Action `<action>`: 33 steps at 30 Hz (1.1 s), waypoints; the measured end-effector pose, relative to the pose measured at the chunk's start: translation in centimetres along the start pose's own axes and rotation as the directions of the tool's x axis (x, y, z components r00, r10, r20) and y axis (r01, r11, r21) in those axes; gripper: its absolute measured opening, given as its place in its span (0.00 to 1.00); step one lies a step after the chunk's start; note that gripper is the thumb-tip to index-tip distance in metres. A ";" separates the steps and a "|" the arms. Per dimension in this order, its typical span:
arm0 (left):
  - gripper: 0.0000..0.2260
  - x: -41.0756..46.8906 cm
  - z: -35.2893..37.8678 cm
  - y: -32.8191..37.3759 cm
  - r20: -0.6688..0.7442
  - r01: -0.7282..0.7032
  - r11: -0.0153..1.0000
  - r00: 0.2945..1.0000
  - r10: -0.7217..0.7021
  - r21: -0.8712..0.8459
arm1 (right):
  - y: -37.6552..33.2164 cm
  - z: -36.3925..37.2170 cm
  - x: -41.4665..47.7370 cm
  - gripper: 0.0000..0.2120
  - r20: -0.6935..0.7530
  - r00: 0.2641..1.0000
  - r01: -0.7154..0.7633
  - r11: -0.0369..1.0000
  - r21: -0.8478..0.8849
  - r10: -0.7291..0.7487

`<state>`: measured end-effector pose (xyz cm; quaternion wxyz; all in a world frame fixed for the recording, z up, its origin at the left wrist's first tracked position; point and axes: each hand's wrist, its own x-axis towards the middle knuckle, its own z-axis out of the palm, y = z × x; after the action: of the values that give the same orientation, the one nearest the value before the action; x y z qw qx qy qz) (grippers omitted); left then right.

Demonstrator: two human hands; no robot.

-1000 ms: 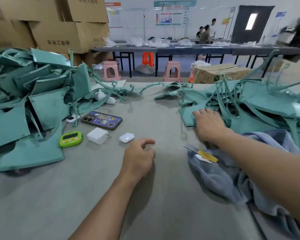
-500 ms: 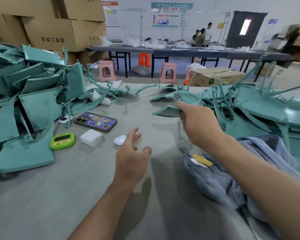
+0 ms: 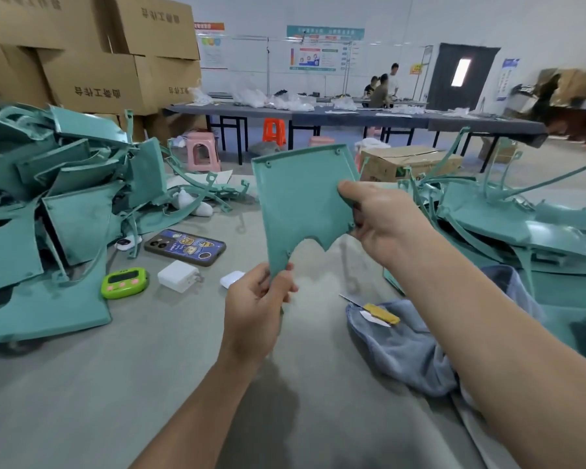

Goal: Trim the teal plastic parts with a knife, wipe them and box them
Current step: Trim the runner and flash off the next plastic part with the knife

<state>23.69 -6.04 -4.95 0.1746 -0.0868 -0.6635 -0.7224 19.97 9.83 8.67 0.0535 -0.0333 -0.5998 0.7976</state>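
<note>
The held teal part (image 3: pixel 301 201) is moulded plastic, smooth with a soft satin sheen; the heaped teal parts (image 3: pixel 65 211) look glossier. The table (image 3: pixel 149 384) top is matt grey. The cloth (image 3: pixel 403 350) is soft, crumpled blue-grey fabric, the knife (image 3: pixel 379 313) yellow plastic with a bare metal blade, the boxes (image 3: pixel 99 79) matt brown cardboard.

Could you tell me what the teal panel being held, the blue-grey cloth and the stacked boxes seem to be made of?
Teal panel: apparently moulded plastic, smooth with a slight sheen; thin, rigid, raised rim and screw holes. Cloth: soft fabric, possibly towelling; it lies in crumpled folds. Boxes: brown cardboard, matt, with printed characters.
</note>
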 end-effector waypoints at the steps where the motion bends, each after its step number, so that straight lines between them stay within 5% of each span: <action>1: 0.08 0.0 0.0 0.2 -0.023 -0.034 0.999 0.999 0.034 0.027 | 0.0 -0.4 0.4 0.04 0.020 0.999 -0.029 0.998 0.060 0.028; 5: 0.14 0.6 -0.9 0.4 -0.109 -0.095 0.989 0.988 0.108 0.118 | 1.4 -2.6 0.7 0.09 0.005 1.000 -0.004 0.999 -0.032 0.004; 7: 0.14 1.3 -1.8 0.3 -0.147 0.003 0.990 0.989 0.018 0.140 | 3.4 -4.3 0.1 0.10 -0.044 0.997 0.043 0.912 -0.407 -0.067; 9: 0.13 2.0 -2.7 -0.2 -0.182 0.145 0.966 0.978 -0.107 0.212 | 5.8 -6.4 -0.4 0.09 -0.016 0.995 0.031 0.452 -0.892 -0.100; 11: 0.14 2.4 -3.4 -0.6 -0.187 0.258 0.912 0.960 -0.207 0.317 | 7.8 -8.2 -1.3 0.09 -0.054 0.998 -0.053 0.026 -0.998 -0.025; 15: 0.18 3.0 -4.0 -1.5 -0.184 0.371 0.794 0.929 -0.322 0.482 | 9.9 -9.8 -2.8 0.07 -0.118 0.993 -0.120 -0.145 -0.982 -0.021; 18: 0.19 3.3 -4.0 -2.4 -0.223 0.348 0.615 0.936 -0.273 0.707 | 9.8 -9.9 -2.9 0.05 -0.124 0.991 -0.129 -0.112 -0.985 -0.049; 21: 0.11 3.0 -3.7 -3.0 -0.209 0.203 0.478 0.977 -0.040 0.855 | 9.3 -10.6 -3.2 0.06 -0.165 0.980 -0.158 0.070 -0.985 -0.113; 25: 0.12 3.0 -3.8 -2.7 -0.130 0.088 0.553 0.991 0.037 0.828 | 9.5 -11.5 -3.3 0.14 -0.186 0.929 -0.100 0.265 -0.959 -0.321; 29: 0.11 3.7 -5.1 -2.4 -0.012 0.158 0.816 0.983 -0.182 0.556 | 9.9 -11.8 -3.1 0.18 -0.226 0.856 0.010 0.453 -0.892 -0.464; 33: 0.17 3.2 -6.5 -1.2 0.135 0.054 0.744 0.972 -0.191 0.666 | 10.4 -11.6 -3.0 0.15 -0.234 0.878 0.062 0.583 -0.810 -0.417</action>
<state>21.01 -12.80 -5.60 0.0802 -0.0458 -0.8930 -0.4404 23.84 17.71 -4.57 0.2648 -0.1323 -0.8601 0.4154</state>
